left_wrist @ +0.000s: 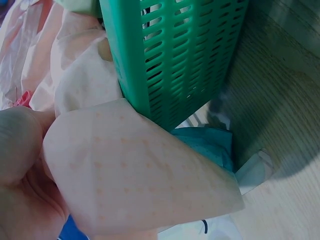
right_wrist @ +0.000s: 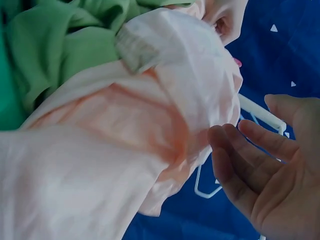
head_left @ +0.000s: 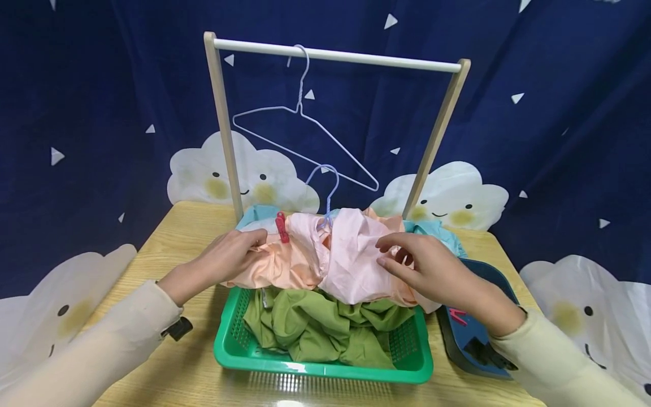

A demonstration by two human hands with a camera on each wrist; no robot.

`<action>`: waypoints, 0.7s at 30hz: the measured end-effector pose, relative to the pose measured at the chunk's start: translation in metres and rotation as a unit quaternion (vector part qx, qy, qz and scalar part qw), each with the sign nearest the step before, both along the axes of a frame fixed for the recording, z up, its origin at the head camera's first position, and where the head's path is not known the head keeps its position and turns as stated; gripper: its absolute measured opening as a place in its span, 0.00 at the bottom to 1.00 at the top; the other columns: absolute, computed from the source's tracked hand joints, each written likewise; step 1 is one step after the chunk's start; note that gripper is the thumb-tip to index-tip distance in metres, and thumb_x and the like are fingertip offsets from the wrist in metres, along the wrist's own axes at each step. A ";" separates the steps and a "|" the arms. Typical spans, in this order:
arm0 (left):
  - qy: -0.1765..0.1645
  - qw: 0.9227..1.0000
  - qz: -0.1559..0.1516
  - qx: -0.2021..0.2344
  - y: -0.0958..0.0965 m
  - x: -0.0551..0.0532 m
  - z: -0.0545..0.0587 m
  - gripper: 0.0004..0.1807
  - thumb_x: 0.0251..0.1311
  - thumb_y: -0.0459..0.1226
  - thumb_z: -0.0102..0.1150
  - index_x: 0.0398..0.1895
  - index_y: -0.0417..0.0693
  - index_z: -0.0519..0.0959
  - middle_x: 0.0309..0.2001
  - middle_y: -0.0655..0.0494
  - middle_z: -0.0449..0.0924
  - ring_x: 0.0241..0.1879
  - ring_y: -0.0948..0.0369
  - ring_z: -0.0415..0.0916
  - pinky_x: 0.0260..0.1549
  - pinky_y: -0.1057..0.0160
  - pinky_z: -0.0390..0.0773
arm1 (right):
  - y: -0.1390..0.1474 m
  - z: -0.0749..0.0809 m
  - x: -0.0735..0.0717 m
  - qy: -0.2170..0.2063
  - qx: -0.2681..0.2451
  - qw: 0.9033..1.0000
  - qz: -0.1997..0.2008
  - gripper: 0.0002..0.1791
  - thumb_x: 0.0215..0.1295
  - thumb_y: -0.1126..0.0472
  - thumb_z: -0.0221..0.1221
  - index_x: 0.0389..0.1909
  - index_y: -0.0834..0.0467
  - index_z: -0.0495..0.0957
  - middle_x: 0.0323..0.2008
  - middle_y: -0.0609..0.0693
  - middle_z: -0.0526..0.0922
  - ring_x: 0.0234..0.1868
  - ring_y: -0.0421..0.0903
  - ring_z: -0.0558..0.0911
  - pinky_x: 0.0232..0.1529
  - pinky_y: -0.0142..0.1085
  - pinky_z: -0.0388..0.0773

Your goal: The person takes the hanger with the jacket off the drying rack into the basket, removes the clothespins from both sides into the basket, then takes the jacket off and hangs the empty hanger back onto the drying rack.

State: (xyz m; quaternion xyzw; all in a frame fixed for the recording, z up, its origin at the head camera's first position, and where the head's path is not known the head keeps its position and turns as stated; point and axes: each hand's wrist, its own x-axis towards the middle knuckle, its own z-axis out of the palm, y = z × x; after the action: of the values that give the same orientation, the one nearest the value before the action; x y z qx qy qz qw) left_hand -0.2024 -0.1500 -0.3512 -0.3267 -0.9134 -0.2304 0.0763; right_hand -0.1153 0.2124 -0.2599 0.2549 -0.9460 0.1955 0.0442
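Observation:
A pale pink and peach garment (head_left: 351,260) is draped over the back of a green basket (head_left: 325,370), with a lavender wire hanger (head_left: 331,186) poking up through its neck. On its left side sits a red clothespin (head_left: 282,227). The left hand (head_left: 234,254) holds the garment's left part between thumb and fingers; the left wrist view shows the dotted cloth (left_wrist: 140,170) spreading from this hand. By the garment's right side is the right hand (head_left: 427,263), its fingers loosely bent and parted, fingertips close to or lightly touching the cloth (right_wrist: 185,85). Nothing is gripped there.
Green cloth (head_left: 325,322) fills the basket. A white hanger (head_left: 305,113) hangs from the white bar (head_left: 356,55) of a wooden rack behind. At right, a dark blue bin (head_left: 468,339) contains a red clothespin (head_left: 457,316). Light blue cloth (head_left: 437,232) lies behind the garment.

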 end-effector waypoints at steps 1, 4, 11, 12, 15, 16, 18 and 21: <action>-0.001 1.000 0.000 0.000 0.000 0.000 0.000 0.18 0.65 0.37 0.65 0.25 0.52 0.64 0.19 0.63 0.56 0.20 0.63 0.59 0.19 0.67 0.57 | -0.003 0.001 0.000 -0.002 -0.003 1.000 0.002 0.13 0.72 0.57 0.61 0.52 0.57 0.83 0.38 0.45 0.87 0.30 0.33 0.79 0.32 0.30 0.78; -0.001 1.000 -0.001 0.000 0.001 -0.001 -0.001 0.18 0.65 0.37 0.64 0.25 0.52 0.64 0.19 0.63 0.55 0.20 0.63 0.58 0.20 0.67 0.56 | -0.012 0.002 -0.001 -0.005 -0.013 1.000 0.017 0.12 0.72 0.57 0.61 0.51 0.56 0.83 0.37 0.44 0.86 0.28 0.32 0.78 0.32 0.30 0.78; 0.000 1.000 0.000 0.002 0.001 -0.001 -0.003 0.17 0.65 0.37 0.64 0.25 0.52 0.65 0.19 0.63 0.55 0.20 0.63 0.58 0.20 0.67 0.56 | -0.037 0.000 -0.010 -0.007 -0.037 0.997 0.069 0.11 0.72 0.58 0.61 0.49 0.56 0.84 0.37 0.44 0.86 0.29 0.34 0.78 0.31 0.29 0.78; 0.000 1.000 -0.001 0.003 0.000 -0.001 -0.003 0.17 0.65 0.37 0.64 0.25 0.52 0.65 0.19 0.63 0.54 0.20 0.63 0.58 0.19 0.67 0.56 | -0.041 -0.001 -0.012 -0.005 -0.036 0.997 0.075 0.11 0.72 0.57 0.61 0.49 0.57 0.84 0.36 0.44 0.85 0.30 0.34 0.78 0.31 0.29 0.78; 0.001 1.000 -0.005 0.006 0.000 -0.001 -0.003 0.17 0.65 0.37 0.65 0.25 0.52 0.65 0.19 0.63 0.54 0.20 0.64 0.57 0.19 0.67 0.55 | -0.051 -0.001 -0.015 -0.004 -0.035 0.996 0.084 0.11 0.72 0.57 0.61 0.49 0.57 0.84 0.34 0.44 0.85 0.30 0.34 0.78 0.32 0.29 0.78; 0.002 1.000 -0.006 0.007 0.000 -0.001 -0.003 0.17 0.65 0.36 0.65 0.25 0.52 0.66 0.19 0.63 0.54 0.20 0.64 0.57 0.20 0.67 0.55 | -0.055 -0.001 -0.016 -0.006 -0.036 0.996 0.085 0.11 0.72 0.57 0.61 0.49 0.57 0.84 0.35 0.44 0.85 0.29 0.34 0.78 0.32 0.29 0.78; 0.004 1.000 -0.007 0.008 0.000 -0.001 -0.003 0.17 0.65 0.36 0.65 0.25 0.51 0.66 0.19 0.63 0.54 0.20 0.64 0.56 0.20 0.67 0.55 | -0.061 0.000 -0.018 -0.009 -0.039 0.995 0.089 0.11 0.72 0.57 0.61 0.49 0.57 0.84 0.34 0.45 0.85 0.28 0.34 0.77 0.32 0.29 0.78; 0.006 1.000 -0.007 0.006 0.000 -0.001 -0.002 0.17 0.64 0.36 0.65 0.25 0.51 0.66 0.19 0.63 0.55 0.20 0.64 0.57 0.19 0.67 0.56 | -0.072 0.000 -0.021 -0.014 -0.047 0.994 0.100 0.11 0.71 0.59 0.60 0.49 0.58 0.83 0.36 0.47 0.86 0.27 0.33 0.77 0.33 0.30 0.78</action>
State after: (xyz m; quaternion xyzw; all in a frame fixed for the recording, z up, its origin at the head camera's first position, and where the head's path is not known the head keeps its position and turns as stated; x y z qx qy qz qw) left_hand -0.2038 -0.1496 -0.3530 -0.3341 -0.9091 -0.2347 0.0825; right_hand -0.1361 0.1403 -0.2598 0.3429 -0.9062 0.2464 0.0231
